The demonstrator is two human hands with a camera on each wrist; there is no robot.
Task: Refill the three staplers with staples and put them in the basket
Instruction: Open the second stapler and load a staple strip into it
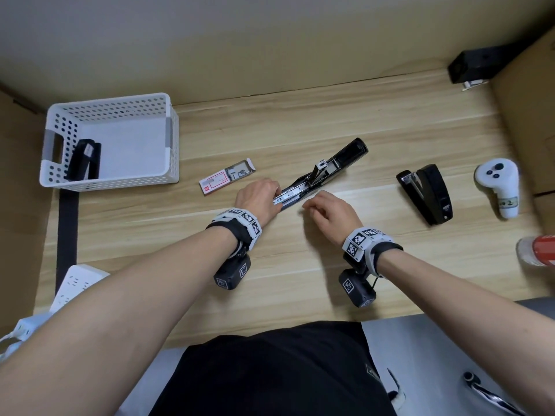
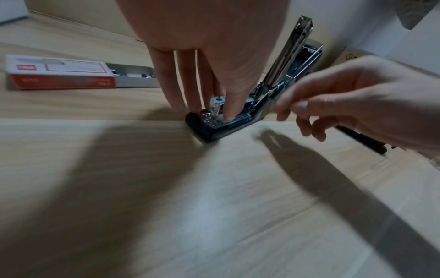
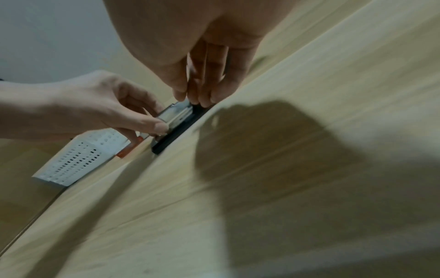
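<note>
An opened black stapler lies flat at the table's middle, its metal magazine exposed. My left hand pinches the magazine's near end between thumb and fingers. My right hand has curled fingers whose tips pinch the magazine just beyond the left hand; whether staples lie between them is hidden. A red and white staple box lies open on the left. Another black stapler rests on the right. A third stapler leans inside the white basket.
A white controller lies at the far right, with a red and white bottle nearer the front edge. A black box sits in the back right corner. A white power strip hangs off the front left.
</note>
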